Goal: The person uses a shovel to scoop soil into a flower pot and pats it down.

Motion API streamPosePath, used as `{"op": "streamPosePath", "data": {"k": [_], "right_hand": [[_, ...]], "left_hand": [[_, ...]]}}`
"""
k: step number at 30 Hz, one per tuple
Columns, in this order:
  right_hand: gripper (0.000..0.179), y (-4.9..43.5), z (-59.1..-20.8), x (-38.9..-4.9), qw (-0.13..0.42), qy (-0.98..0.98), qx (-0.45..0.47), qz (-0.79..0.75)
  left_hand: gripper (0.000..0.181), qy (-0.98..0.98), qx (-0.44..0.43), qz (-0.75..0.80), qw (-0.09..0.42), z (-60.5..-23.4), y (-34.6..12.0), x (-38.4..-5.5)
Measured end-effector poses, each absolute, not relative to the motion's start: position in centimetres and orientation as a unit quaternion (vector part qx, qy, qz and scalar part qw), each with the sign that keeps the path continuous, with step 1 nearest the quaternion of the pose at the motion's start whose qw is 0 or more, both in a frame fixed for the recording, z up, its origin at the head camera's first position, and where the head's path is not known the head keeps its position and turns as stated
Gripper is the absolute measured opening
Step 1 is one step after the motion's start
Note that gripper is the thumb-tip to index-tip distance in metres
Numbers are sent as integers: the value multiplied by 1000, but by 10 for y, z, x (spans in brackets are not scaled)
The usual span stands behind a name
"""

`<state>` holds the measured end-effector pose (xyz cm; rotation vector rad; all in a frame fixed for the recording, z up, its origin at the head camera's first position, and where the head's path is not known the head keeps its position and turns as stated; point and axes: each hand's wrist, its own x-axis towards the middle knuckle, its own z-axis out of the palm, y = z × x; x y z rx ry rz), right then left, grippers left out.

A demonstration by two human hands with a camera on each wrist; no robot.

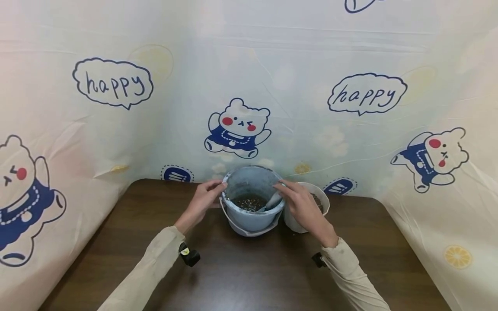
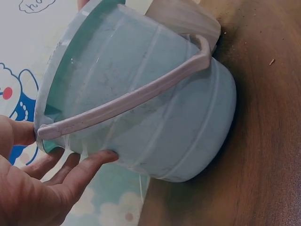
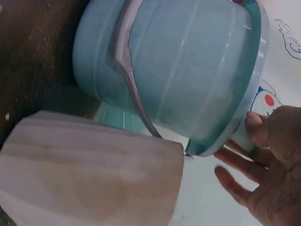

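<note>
A light-blue bucket point(image 1: 253, 218) with dark, white-flecked soil point(image 1: 249, 202) inside stands on the table, its pale handle point(image 2: 127, 103) hanging down the front. My left hand point(image 1: 202, 201) grips the bucket's left rim, thumb at the edge and fingers spread against the outer wall. On the opposite side, my right hand point(image 1: 305, 207) is at the right rim. Its thumb and fingers pinch the upper end of a small pale-blue trowel point(image 1: 273, 200), whose blade slants down to the soil. The fingers partly hide the trowel's handle.
Close to the bucket's right side stands a whitish, soft-walled pot point(image 3: 94, 165) with brown soil in it, partly behind my right hand. Small crumbs lie on the dark wooden table point(image 1: 249, 276). A printed cloth point(image 1: 249, 65) hangs behind and along both sides.
</note>
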<state>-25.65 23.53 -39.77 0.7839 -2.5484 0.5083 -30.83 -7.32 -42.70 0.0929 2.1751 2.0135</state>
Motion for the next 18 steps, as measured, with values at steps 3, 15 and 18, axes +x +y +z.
{"op": "streamPosePath", "data": {"k": [3,15,18], "right_hand": [[36,237,-398,-261,210,-918,278,189],[65,267,-390,-267,155,-925,287,195],[71,276,-385,-268,168,-926,286,178]], "left_hand": [[51,734,29,673,87,-427,-72,-309],[69,725,59,682,74,-427,-79,-309],[69,768,106,632,17,-425,-84,-308]]}}
